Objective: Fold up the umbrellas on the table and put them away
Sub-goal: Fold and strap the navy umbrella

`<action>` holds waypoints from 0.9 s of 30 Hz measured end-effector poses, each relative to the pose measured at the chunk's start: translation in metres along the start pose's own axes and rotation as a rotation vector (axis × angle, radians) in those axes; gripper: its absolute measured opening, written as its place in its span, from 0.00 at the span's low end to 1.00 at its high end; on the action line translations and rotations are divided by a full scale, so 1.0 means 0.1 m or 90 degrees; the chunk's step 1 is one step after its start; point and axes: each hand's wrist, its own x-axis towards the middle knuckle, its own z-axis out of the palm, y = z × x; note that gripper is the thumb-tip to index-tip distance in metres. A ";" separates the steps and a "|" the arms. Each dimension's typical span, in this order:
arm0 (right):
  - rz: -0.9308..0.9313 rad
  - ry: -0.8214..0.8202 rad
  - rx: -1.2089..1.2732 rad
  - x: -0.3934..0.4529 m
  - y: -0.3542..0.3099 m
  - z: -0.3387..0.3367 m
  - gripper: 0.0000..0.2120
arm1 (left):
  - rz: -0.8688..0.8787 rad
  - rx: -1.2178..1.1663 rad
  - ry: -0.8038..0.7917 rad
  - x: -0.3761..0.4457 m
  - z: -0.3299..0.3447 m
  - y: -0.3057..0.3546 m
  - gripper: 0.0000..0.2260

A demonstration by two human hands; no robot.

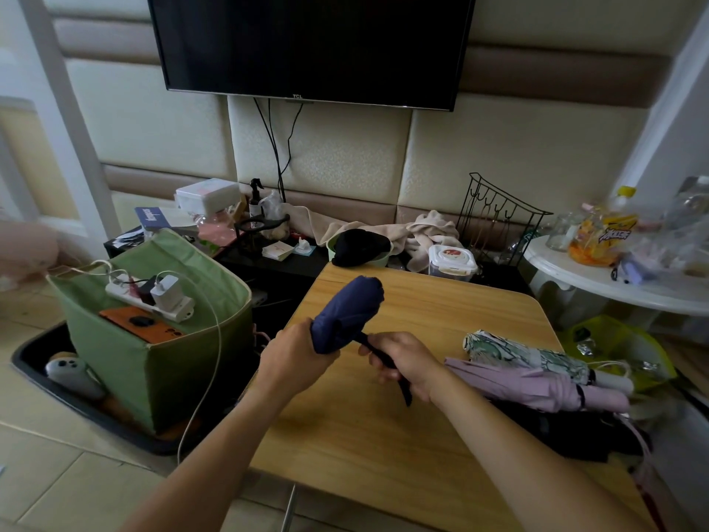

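Clearly the navy folding umbrella point(347, 314) is off the bench point(383, 435), held in the air above its left part by both hands. The left hand point(293, 357) is wrapped round the lower end of the bunched canopy, and the right hand point(403, 364) is curled round the dark handle and strap that stick out below it.

It looks light. The fabric is soft and loose and probably a little slick, so it would slide or puff open if gripped slackly, while the ribs and shaft inside are stiff. The canopy is best squeezed round its middle, with the handle as the firm hold.

Three more lie at the bench's right edge: a green-patterned umbrella point(529, 353), touching a lilac umbrella point(537, 385), and a black umbrella point(568, 431) partly under them. All are collapsed but seem loosely wrapped.
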 end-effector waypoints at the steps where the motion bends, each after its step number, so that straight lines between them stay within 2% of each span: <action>1: -0.010 0.002 -0.051 -0.02 -0.02 0.01 0.16 | -0.022 -0.006 -0.017 0.01 0.00 -0.01 0.18; 4: 0.012 0.003 -0.184 -0.06 0.02 -0.02 0.17 | -0.054 -0.048 -0.069 0.04 0.00 -0.04 0.21; 7: 0.064 0.022 -0.244 -0.05 0.06 -0.05 0.18 | -0.042 -0.012 -0.068 0.02 0.01 -0.01 0.20; 9: 0.078 0.030 -0.232 -0.05 0.03 0.00 0.18 | -0.038 0.024 -0.032 0.01 0.03 0.00 0.21; 12: 0.045 0.048 -0.125 -0.06 -0.09 0.14 0.20 | -0.048 0.104 0.002 -0.05 0.01 0.04 0.23; 14: 0.044 0.038 -0.028 -0.07 -0.17 0.23 0.26 | -0.053 0.153 0.002 -0.10 0.02 0.10 0.23; 16: 0.063 0.043 0.001 -0.06 -0.25 0.31 0.32 | -0.054 0.204 0.015 -0.17 0.07 0.20 0.21; 18: 0.063 0.085 -0.049 -0.02 -0.29 0.35 0.36 | -0.047 0.265 0.044 -0.25 0.13 0.31 0.19; 22: 0.074 0.156 -0.173 0.07 -0.26 0.37 0.34 | -0.011 0.362 0.072 -0.39 0.23 0.47 0.14; 25: 0.130 0.188 -0.186 0.08 -0.25 0.36 0.40 | 0.046 0.405 0.076 -0.45 0.31 0.51 0.20; 27: 0.148 0.204 -0.205 0.07 -0.24 0.34 0.39 | 0.085 0.414 0.071 -0.51 0.38 0.53 0.23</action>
